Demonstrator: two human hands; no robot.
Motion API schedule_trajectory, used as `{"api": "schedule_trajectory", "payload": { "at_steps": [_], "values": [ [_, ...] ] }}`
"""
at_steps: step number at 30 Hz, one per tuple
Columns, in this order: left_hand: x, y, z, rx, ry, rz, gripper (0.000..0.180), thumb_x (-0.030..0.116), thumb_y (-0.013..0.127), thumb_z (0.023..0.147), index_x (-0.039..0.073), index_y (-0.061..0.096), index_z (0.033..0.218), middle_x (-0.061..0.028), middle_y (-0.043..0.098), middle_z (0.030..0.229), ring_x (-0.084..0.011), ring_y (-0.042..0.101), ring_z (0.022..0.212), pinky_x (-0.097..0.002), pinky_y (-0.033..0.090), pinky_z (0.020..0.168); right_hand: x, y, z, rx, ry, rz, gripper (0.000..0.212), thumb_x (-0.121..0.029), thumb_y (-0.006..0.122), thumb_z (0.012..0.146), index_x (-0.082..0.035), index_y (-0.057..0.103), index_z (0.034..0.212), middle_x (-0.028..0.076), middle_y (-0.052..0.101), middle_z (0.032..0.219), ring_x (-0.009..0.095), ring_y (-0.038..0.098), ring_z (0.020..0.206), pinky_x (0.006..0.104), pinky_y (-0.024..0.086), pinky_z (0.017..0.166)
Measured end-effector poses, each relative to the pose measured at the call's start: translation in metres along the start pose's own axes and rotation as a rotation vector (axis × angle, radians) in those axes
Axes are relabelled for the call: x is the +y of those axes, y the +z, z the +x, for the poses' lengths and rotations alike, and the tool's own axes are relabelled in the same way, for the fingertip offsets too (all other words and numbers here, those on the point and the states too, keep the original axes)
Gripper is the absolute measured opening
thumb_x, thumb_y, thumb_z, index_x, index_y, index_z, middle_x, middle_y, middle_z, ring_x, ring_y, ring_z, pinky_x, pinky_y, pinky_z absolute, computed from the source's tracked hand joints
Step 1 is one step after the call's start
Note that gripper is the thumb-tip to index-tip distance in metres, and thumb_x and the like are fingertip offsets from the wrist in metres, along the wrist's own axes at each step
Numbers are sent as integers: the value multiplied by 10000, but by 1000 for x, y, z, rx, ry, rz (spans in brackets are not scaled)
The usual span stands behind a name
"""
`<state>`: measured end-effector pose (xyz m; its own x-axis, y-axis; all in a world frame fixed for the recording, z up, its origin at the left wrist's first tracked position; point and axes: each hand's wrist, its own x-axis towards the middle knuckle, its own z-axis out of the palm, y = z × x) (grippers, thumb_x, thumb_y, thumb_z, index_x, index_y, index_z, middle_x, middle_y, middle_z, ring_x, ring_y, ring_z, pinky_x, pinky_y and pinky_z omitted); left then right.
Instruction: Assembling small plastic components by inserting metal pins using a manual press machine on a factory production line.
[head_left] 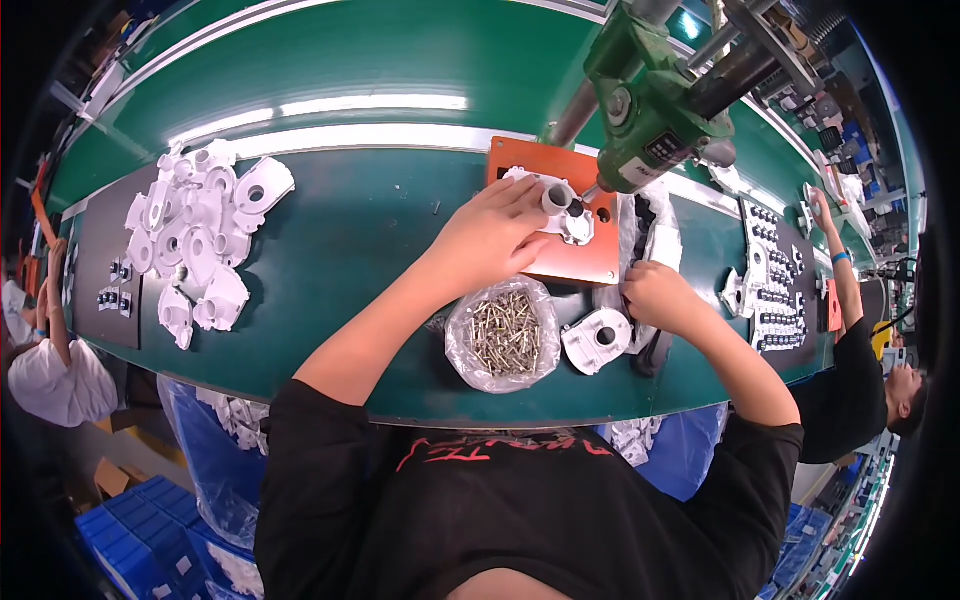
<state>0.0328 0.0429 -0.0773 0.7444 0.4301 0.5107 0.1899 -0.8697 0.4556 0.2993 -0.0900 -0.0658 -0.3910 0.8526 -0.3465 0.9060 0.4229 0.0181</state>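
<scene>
My left hand is closed on the edge of a white plastic housing with a round tube. The housing lies on an orange plate, under the tip of a green machine head. My right hand has its fingers curled at the edge of a clear plastic bag, beside white pieces; what the fingers grip is hidden. Close below the plate sits an open bag of metal screws. To its right lies another white housing with a dark round insert.
Many white housings are heaped at the left. A dark board at the right carries rows of small black-and-white parts. Blue bins stand below the bench. Other people work at both sides.
</scene>
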Motion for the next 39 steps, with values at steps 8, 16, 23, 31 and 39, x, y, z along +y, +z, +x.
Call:
{"api": "schedule_trajectory", "payload": {
  "at_steps": [8,16,23,31,39],
  "values": [
    [1,-1,0,2,-3,-1,225,171,641,797,25,623,968,-172,554,1230,-318,457,1227,-432,363,1036,6,-4,1,-80,80,158,138,-136,587,633,-14,629,682,134,603,706,316,600,740,403,498,700],
    [1,0,0,52,28,3,184,194,616,819,21,595,877,-185,585,1163,-321,495,1184,-430,358,1036,8,-3,-2,-45,147,294,148,-150,610,620,-11,615,673,147,613,714,325,604,708,398,496,660],
    [-1,1,0,28,16,3,208,190,631,809,22,609,932,-182,559,1214,-320,477,1207,-430,359,1039,12,-13,-9,141,325,501,138,-74,629,627,18,587,721,139,605,654,265,620,612,353,496,593],
    [0,0,0,35,21,7,190,194,621,811,21,598,886,-187,576,1185,-319,490,1194,-429,355,1040,1,-68,-21,343,419,982,61,24,573,759,24,516,779,26,571,679,89,610,633,206,472,561],
    [-1,2,1,51,22,-16,172,177,619,795,22,596,866,-171,580,1176,-320,494,1186,-428,362,1032,-5,-74,16,357,346,1003,111,19,592,737,35,535,830,29,572,734,91,598,680,225,482,638]
  ]
}}
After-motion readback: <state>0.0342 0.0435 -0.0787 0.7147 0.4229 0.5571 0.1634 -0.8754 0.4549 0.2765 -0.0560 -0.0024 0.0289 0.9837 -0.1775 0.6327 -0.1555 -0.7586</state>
